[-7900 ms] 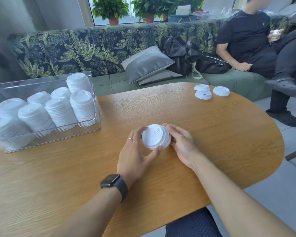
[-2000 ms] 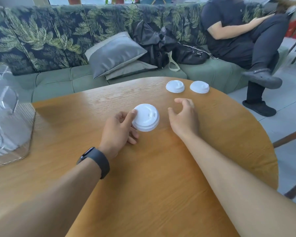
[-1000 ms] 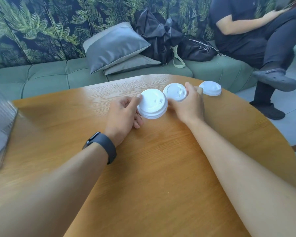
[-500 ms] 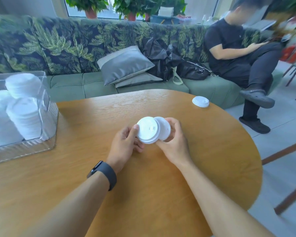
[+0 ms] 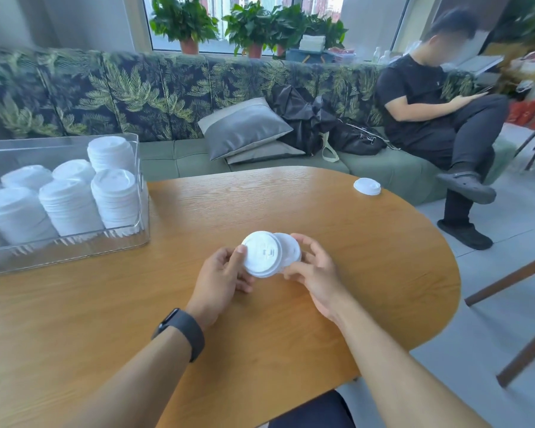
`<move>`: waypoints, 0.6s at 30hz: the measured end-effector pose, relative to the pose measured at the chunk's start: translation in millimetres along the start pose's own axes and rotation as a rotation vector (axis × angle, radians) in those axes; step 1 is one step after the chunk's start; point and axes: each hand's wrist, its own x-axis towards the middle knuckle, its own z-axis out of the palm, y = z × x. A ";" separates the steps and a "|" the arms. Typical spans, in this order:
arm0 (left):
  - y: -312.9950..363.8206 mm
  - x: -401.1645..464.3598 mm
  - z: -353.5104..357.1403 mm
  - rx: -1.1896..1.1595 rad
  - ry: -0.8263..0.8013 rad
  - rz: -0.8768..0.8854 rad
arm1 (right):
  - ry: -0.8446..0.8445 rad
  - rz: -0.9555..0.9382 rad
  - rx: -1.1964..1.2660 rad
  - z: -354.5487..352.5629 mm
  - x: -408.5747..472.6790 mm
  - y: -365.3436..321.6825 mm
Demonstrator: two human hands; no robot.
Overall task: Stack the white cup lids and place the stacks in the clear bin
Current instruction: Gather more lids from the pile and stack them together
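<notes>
Over the middle of the wooden table (image 5: 352,273), my left hand (image 5: 220,276) grips a small stack of white cup lids (image 5: 261,253), tilted towards me. My right hand (image 5: 314,268) holds a single white lid (image 5: 291,251) pressed against the back of that stack. One loose white lid (image 5: 367,186) lies near the table's far right edge. The clear bin (image 5: 130,242) stands at the left of the table and holds several tall stacks of white lids (image 5: 115,196).
A leaf-patterned green sofa (image 5: 173,156) runs behind the table, with grey cushions (image 5: 244,131) and black bags (image 5: 315,118). A person in black (image 5: 436,118) sits on its right end. Wooden chair legs (image 5: 522,319) stand on the floor at the right.
My right hand picked a lid from the far right of the table and brought it back against the stack in my left hand. One loose lid is left there.
</notes>
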 end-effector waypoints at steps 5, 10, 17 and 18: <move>-0.9 0.4 2.0 0.004 -0.003 0.017 | -0.030 -0.002 0.114 1.2 -1.8 -4.5; -2.2 1.9 3.8 0.018 -0.001 0.023 | -0.044 -0.016 0.092 4.4 -1.2 -2.7; -2.4 2.1 5.7 0.003 0.009 0.025 | -0.027 -0.011 0.128 6.5 0.3 -0.5; -2.2 1.6 5.8 -0.001 0.011 0.028 | -0.037 -0.011 0.122 6.6 -0.5 -0.8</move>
